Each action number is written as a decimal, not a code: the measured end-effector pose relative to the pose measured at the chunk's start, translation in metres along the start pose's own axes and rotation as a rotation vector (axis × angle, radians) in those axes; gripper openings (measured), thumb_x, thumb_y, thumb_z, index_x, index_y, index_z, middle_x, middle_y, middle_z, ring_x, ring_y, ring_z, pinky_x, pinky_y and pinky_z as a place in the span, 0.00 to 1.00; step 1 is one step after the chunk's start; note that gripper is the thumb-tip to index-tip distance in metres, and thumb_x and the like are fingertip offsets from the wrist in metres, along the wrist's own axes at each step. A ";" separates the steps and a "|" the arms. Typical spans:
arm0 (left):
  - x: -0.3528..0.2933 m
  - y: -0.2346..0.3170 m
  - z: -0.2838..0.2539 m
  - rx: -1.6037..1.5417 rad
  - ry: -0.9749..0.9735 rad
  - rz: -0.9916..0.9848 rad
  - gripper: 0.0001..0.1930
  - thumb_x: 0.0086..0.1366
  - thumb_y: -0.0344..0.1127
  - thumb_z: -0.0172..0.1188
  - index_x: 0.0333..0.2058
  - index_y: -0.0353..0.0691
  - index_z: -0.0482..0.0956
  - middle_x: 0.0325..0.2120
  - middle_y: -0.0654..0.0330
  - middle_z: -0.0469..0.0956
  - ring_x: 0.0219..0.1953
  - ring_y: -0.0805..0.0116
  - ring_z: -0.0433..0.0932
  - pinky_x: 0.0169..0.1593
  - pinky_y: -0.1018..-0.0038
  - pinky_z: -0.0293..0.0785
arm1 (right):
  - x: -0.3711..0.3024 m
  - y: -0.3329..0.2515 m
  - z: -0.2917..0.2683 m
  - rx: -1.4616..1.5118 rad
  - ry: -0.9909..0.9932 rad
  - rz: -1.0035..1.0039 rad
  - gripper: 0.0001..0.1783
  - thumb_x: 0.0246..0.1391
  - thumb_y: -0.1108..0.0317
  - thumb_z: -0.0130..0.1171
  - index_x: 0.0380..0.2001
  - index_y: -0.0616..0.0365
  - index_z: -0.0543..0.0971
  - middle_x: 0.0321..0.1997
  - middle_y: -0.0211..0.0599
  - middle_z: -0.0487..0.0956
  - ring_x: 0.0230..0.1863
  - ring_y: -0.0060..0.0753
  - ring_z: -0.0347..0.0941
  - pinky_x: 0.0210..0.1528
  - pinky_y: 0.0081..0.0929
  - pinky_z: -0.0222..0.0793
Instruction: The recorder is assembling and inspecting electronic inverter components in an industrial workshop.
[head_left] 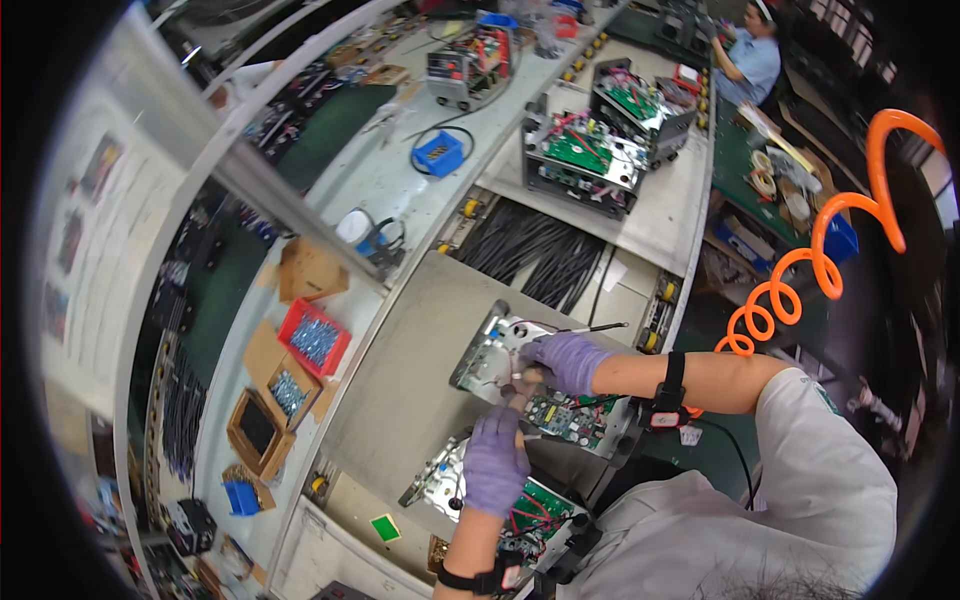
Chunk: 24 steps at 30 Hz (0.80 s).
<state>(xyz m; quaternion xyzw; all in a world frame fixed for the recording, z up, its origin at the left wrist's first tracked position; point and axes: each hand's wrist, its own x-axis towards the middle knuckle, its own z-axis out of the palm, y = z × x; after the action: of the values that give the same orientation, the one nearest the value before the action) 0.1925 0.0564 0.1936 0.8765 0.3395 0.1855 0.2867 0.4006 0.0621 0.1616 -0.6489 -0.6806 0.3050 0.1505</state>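
Both my hands wear purple gloves with bare fingertips and meet over an open metal chassis (pixel 480 362) fitted with a green circuit board (pixel 575 420). My left hand (pixel 495 462) reaches up from the near side, its fingers closed together at the chassis's middle. From the right comes my right hand (pixel 568 362), fingers bent inward close to the left fingertips. Whatever the fingertips pinch is too small to make out. A thin dark rod or cable (pixel 600 327) sticks out just beyond my right hand. Nearer me, partly under my left forearm, sits a second open chassis (pixel 437 482) with red wires.
Left of the line stand a red bin of screws (pixel 314 338) and cardboard boxes (pixel 257 432) of small parts. Black cables (pixel 530 250) lie beyond the work plate. Further off are more open units (pixel 585 160). An orange coiled hose (pixel 785 290) hangs at right; a co-worker (pixel 750 60) sits far right.
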 end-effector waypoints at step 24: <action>0.030 -0.065 0.050 -0.134 -0.266 -0.209 0.13 0.54 0.28 0.54 0.40 0.41 0.76 0.41 0.49 0.73 0.37 0.51 0.76 0.41 0.65 0.72 | -0.024 0.007 0.008 -0.429 -0.134 -0.165 0.17 0.43 0.63 0.52 0.40 0.49 0.75 0.37 0.36 0.71 0.39 0.39 0.71 0.25 0.33 0.71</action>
<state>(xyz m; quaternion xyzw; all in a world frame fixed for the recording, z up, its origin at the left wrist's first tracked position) 0.2075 0.0976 0.1189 0.8323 0.3745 0.0592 0.4045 0.4040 0.0362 0.1555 -0.5865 -0.7890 0.1826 -0.0119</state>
